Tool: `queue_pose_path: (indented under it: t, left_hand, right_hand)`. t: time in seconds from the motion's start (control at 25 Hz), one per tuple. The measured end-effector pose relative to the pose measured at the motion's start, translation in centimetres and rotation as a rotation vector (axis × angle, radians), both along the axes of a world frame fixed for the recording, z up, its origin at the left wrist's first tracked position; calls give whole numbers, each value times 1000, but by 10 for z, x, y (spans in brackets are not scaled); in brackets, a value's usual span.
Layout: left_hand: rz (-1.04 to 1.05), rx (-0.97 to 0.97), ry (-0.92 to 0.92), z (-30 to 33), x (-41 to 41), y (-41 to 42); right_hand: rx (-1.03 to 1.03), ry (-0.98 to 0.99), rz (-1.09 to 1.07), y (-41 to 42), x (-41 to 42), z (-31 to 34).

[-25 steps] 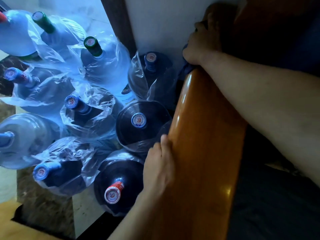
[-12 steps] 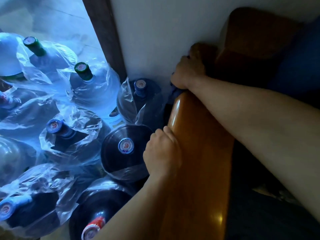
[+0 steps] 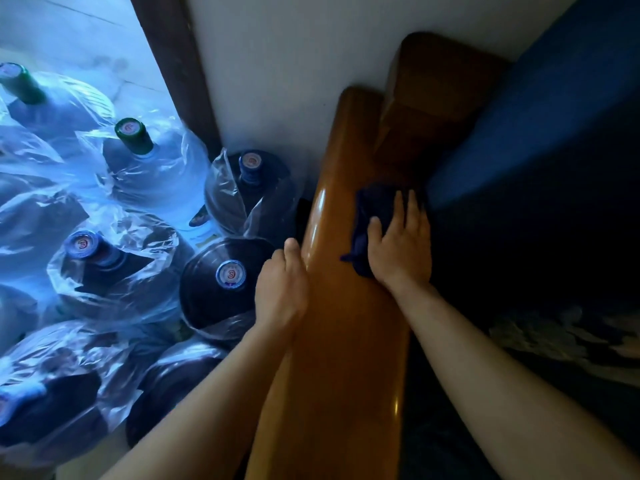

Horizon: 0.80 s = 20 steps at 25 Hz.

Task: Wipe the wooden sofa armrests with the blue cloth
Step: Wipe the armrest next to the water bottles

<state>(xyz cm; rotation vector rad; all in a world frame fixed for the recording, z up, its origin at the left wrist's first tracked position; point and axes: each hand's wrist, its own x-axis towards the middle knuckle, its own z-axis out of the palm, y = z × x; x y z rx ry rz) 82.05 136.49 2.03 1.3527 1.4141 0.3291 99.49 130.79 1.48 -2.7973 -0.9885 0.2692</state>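
Long armrest (image 3: 346, 341), running from close by straight up to the wall. Right hand (image 3: 398, 244) pulled back from the far end to the middle, so far end likely wiped, near half still to do. Fingers straight, pressing flat, not gripping. Left hand (image 3: 280, 289) on the outer edge, fingers hidden, hold impossible to tell. Cloth (image 3: 367, 216) bunched under the right hand, lying lengthwise along the wood.

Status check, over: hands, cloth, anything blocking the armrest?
Right hand flat on blue cloth, mid wooden armrest. Left hand grips its outer edge. Bagged water jugs crowd that side.
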Motion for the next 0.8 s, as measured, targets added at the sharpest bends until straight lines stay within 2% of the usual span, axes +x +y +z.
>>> queue_pose_path:
  t: [0.12,0.2,0.32,0.44,0.6,0.72,0.8]
  left_hand:
    - [30,-33,-5,9,-40,-19]
    - [98,-145,-21,9,-69,-36]
    - [137,-327,-11,8,-110,-60]
    - [136,-418,-6,8,-127,-76]
    - [100,-436,-51,9,-140,-78]
    - [89,-378,-38,10,-161,-76]
    - [99,-362,30,9,-183,-75]
  right_hand:
    - [-30,-6,-101,26,-14,6]
    - [-2,-43,66,6,-45,0]
    - [-19,-14,464,-55,-109,0]
    - [-130,38,603,-19,-90,13]
    - [-331,-36,528,62,-78,16]
    - [-331,-85,657,25,-128,10]
    - [-248,-9,737,-34,-178,17]
